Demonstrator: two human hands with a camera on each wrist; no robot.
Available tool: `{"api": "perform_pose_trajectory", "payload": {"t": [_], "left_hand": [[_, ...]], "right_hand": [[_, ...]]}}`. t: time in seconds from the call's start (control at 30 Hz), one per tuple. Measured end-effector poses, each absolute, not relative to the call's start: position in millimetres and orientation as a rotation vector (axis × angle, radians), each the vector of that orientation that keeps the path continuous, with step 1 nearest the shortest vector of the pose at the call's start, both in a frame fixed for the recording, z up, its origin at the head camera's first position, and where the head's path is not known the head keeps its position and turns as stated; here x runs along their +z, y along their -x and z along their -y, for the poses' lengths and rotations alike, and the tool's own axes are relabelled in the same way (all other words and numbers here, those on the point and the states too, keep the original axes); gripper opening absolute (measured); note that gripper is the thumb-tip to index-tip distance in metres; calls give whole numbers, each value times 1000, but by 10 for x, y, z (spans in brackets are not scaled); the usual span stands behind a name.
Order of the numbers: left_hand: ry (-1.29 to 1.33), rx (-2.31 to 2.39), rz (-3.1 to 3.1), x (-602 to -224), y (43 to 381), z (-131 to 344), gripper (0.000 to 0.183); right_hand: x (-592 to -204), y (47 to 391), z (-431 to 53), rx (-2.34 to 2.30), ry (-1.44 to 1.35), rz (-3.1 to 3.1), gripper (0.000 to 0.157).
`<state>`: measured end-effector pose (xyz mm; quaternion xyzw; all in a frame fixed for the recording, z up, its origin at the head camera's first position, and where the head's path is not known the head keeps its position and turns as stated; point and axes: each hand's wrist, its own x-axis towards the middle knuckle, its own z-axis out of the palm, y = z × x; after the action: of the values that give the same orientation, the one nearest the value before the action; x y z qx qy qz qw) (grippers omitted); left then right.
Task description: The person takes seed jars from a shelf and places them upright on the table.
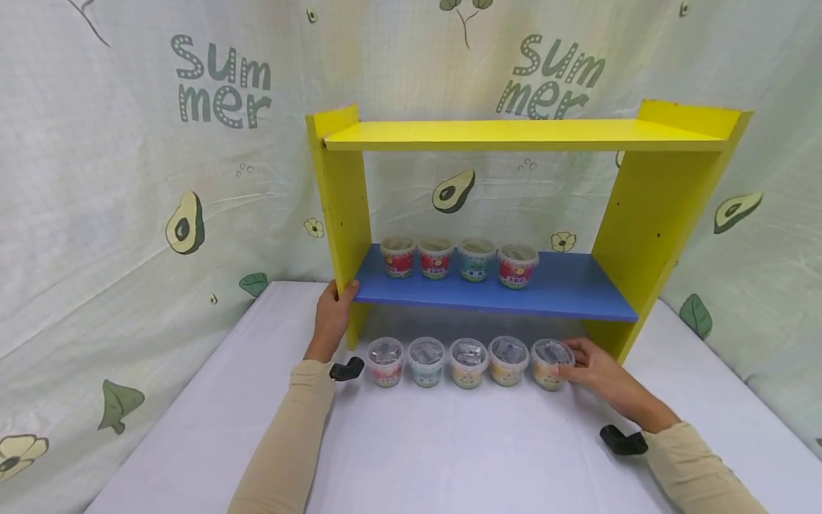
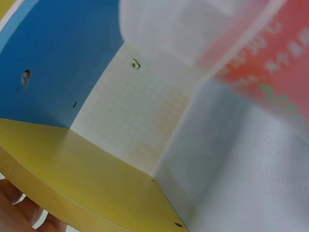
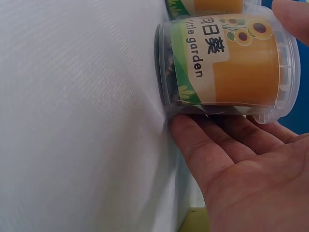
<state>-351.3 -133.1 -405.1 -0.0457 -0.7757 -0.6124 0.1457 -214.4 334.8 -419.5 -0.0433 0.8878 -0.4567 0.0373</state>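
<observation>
My left hand (image 1: 332,318) grips the left side panel (image 1: 343,214) of a yellow and blue shelf; in the left wrist view its fingers (image 2: 29,210) show past the panel's edge. With thumb and fingers, my right hand (image 1: 604,375) holds the rightmost clear-lidded plastic cup (image 1: 549,365). Its orange label (image 3: 246,67) carries sunflowers and the words "little garden". The fingers lie along the cup's side and the thumb is near the lid. The cup ends a row of several, beside another orange-labelled cup (image 1: 508,363). A red-labelled cup (image 1: 386,364) stands at the row's left end.
On the blue middle board (image 1: 565,285) stand several more cups, among them a red one (image 1: 397,258) and a green one (image 1: 476,260). A yellow top board (image 1: 514,134) spans above. Behind the white-covered table (image 1: 449,457) hangs a patterned cloth (image 1: 250,178).
</observation>
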Motion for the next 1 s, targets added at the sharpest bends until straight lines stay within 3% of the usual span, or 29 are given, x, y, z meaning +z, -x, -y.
{"api": "perform_pose_trajectory", "payload": {"t": [1.0], "left_hand": [[134,-1753,2237,-4031,3509,1329,74]], "right_hand": [[-4165,2157,-3361,-1423,280,-2729,79]]}}
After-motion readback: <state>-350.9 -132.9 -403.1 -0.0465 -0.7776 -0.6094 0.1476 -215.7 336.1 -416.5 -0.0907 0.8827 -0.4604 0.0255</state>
